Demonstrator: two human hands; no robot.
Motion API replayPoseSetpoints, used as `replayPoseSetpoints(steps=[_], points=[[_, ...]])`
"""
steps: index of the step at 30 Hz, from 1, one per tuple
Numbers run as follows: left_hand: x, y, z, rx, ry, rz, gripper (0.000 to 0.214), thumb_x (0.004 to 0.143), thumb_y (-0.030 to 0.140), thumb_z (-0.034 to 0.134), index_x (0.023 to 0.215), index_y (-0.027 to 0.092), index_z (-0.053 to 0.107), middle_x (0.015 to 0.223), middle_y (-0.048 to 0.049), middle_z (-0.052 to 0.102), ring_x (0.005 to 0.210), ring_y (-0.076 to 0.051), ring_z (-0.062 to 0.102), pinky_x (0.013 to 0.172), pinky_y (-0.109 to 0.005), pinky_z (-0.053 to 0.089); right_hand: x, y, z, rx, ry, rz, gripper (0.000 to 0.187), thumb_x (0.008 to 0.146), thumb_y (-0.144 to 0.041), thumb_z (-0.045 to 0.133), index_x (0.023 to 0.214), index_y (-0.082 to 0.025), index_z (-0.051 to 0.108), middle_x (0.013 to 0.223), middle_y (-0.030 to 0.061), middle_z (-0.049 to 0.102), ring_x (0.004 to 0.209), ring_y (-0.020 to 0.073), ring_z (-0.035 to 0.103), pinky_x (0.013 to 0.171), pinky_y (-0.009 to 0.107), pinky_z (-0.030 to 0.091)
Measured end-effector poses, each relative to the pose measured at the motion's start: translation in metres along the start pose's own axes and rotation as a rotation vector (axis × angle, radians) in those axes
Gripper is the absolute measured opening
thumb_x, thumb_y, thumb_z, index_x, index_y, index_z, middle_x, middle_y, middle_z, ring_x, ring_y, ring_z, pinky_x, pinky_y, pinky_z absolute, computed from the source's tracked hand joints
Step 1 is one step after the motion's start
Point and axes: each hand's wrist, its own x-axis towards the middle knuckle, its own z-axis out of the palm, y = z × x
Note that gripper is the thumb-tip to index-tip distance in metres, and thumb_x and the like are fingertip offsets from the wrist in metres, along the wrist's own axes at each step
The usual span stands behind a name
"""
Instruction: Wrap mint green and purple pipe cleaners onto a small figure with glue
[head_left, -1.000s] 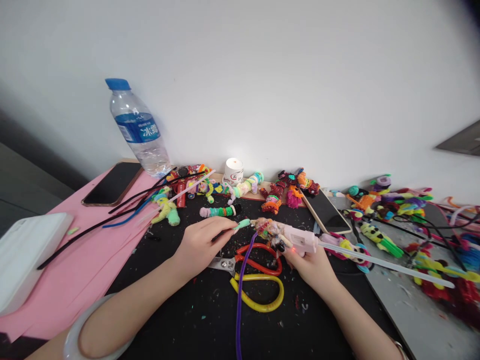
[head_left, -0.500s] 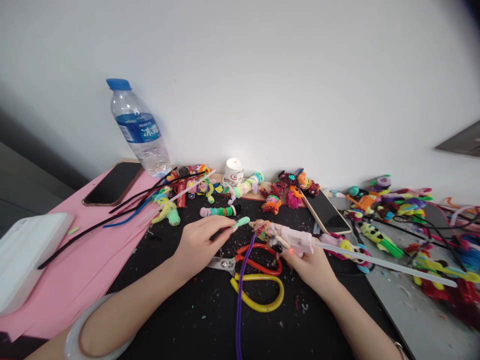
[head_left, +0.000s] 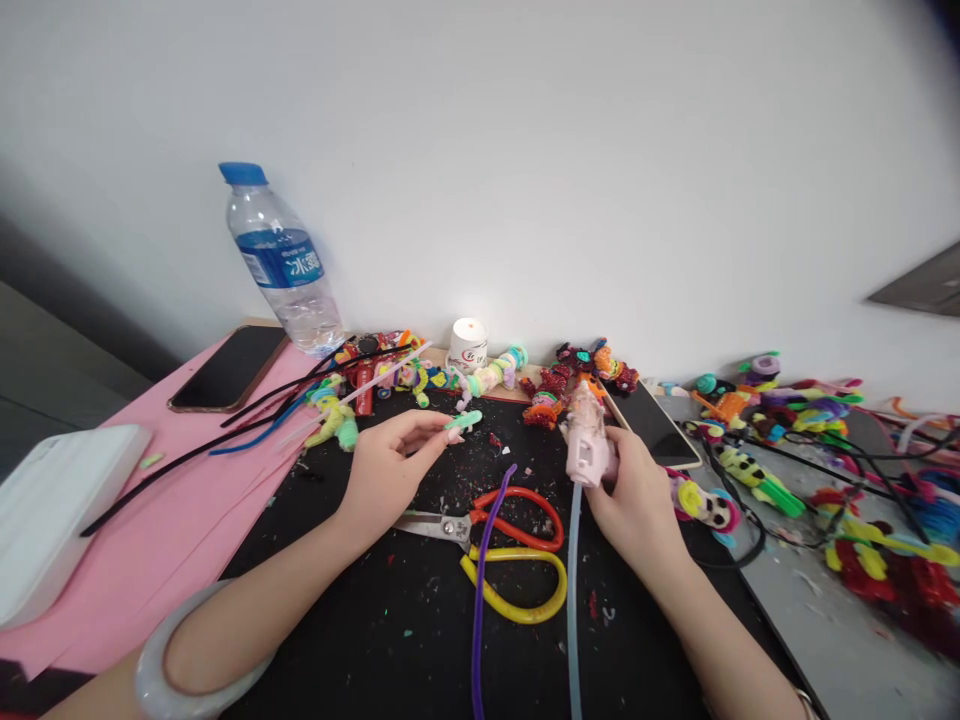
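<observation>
Between the fingertips of my left hand (head_left: 394,465) is a short mint-green pipe cleaner piece (head_left: 465,421). My right hand (head_left: 637,500) is wrapped round a pale pink glue gun (head_left: 587,445), its crusted nozzle pointing away from me toward the wall. A long translucent glue stick (head_left: 574,600) sticks out of the gun's back toward me. Below and between the hands lie scissors (head_left: 517,610) with one red and one yellow handle. Across their handles runs a purple pipe cleaner (head_left: 480,610), touched by neither hand.
Along the wall stand a water bottle (head_left: 277,260), a paper cup (head_left: 468,346) and several pipe cleaner figures (head_left: 491,375). One phone (head_left: 229,368) lies on pink paper (head_left: 187,510), another (head_left: 660,425) by my right hand. A white box (head_left: 64,510) sits left; more figures (head_left: 757,480) lie right. Scraps dot the black mat (head_left: 360,620).
The glue gun has swung from pointing left to pointing at the wall, and its glue stick now trails toward me. My left hand has drawn slightly left and up with the green piece.
</observation>
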Motion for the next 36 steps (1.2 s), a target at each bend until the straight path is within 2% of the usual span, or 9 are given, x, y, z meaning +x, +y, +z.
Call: replayPoseSetpoints(steps=[6, 10, 14, 16, 18, 20, 23, 30, 36], points=[[0.000, -0.001, -0.001, -0.017, -0.008, -0.001, 0.015, 0.076, 0.026, 0.066, 0.086, 0.016, 0.066, 0.081, -0.0039, 0.072, 0.076, -0.017, 0.068, 0.075, -0.026, 0.054, -0.006, -0.005, 0.003, -0.300, -0.111, 0.105, 0.031, 0.075, -0.015, 0.047, 0.106, -0.017, 0.048, 0.106, 0.0113, 0.060, 0.099, 0.0305, 0.054, 0.081, 0.047, 0.035], [0.000, -0.002, -0.001, -0.027, -0.005, -0.010, 0.014, 0.076, 0.026, 0.065, 0.086, 0.016, 0.066, 0.081, -0.0037, 0.072, 0.075, -0.016, 0.068, 0.074, -0.025, 0.054, -0.008, -0.007, 0.000, -0.364, -0.114, 0.111, 0.032, 0.073, -0.013, 0.047, 0.104, -0.016, 0.052, 0.104, 0.0122, 0.059, 0.097, 0.0330, 0.050, 0.078, 0.048, 0.034], [0.001, -0.001, -0.001, -0.023, -0.001, -0.015, 0.015, 0.075, 0.026, 0.066, 0.086, 0.016, 0.066, 0.081, -0.0040, 0.072, 0.075, -0.016, 0.068, 0.073, -0.025, 0.055, -0.007, -0.011, -0.008, -0.227, 0.049, 0.091, 0.030, 0.073, -0.019, 0.050, 0.102, -0.017, 0.053, 0.107, 0.0135, 0.053, 0.098, 0.0338, 0.047, 0.076, 0.046, 0.035], [0.001, -0.001, 0.000, -0.023, -0.004, -0.013, 0.015, 0.075, 0.026, 0.066, 0.086, 0.015, 0.066, 0.081, -0.0043, 0.072, 0.075, -0.017, 0.068, 0.073, -0.026, 0.055, -0.008, -0.019, -0.011, -0.050, 0.107, -0.034, 0.024, 0.077, -0.021, 0.049, 0.100, -0.018, 0.053, 0.101, 0.0116, 0.055, 0.095, 0.0301, 0.048, 0.076, 0.043, 0.036], [0.000, 0.000, 0.001, -0.014, -0.018, -0.007, 0.015, 0.075, 0.026, 0.065, 0.085, 0.015, 0.066, 0.080, -0.0047, 0.072, 0.075, -0.017, 0.068, 0.074, -0.027, 0.055, -0.013, -0.030, -0.011, 0.129, 0.009, -0.234, 0.024, 0.081, -0.018, 0.046, 0.104, -0.020, 0.053, 0.095, 0.0084, 0.057, 0.092, 0.0258, 0.049, 0.078, 0.040, 0.036], [-0.002, -0.001, 0.002, 0.011, -0.036, 0.012, 0.015, 0.076, 0.025, 0.065, 0.086, 0.015, 0.066, 0.081, -0.0051, 0.072, 0.075, -0.018, 0.069, 0.074, -0.027, 0.055, -0.018, -0.043, -0.008, 0.139, -0.171, -0.341, 0.033, 0.083, -0.020, 0.049, 0.116, -0.025, 0.051, 0.099, 0.0064, 0.059, 0.093, 0.0254, 0.048, 0.079, 0.040, 0.034], [-0.004, -0.002, 0.003, 0.062, -0.062, 0.068, 0.014, 0.076, 0.024, 0.065, 0.085, 0.015, 0.067, 0.081, -0.0047, 0.072, 0.075, -0.018, 0.069, 0.072, -0.026, 0.055, -0.025, -0.057, 0.000, 0.083, -0.269, -0.341, 0.029, 0.085, -0.026, 0.051, 0.114, -0.027, 0.056, 0.101, 0.0068, 0.060, 0.096, 0.0270, 0.047, 0.078, 0.041, 0.031], [-0.007, -0.002, 0.006, 0.088, -0.103, 0.125, 0.010, 0.075, 0.020, 0.063, 0.084, 0.016, 0.067, 0.081, -0.0038, 0.072, 0.074, -0.017, 0.069, 0.071, -0.026, 0.056, -0.027, -0.056, 0.014, 0.147, -0.196, -0.292, 0.004, 0.082, -0.020, 0.057, 0.084, -0.021, 0.060, 0.090, 0.0041, 0.065, 0.091, 0.0237, 0.050, 0.075, 0.037, 0.029], [-0.009, 0.006, 0.010, -0.128, -0.178, -0.079, 0.012, 0.072, 0.022, 0.065, 0.082, 0.015, 0.061, 0.081, -0.0056, 0.072, 0.080, -0.020, 0.070, 0.078, -0.032, 0.055, -0.028, -0.059, 0.014, 0.244, -0.172, -0.197, 0.020, 0.067, -0.003, 0.052, 0.080, -0.019, 0.054, 0.080, 0.0000, 0.062, 0.084, 0.0195, 0.052, 0.074, 0.033, 0.030]])
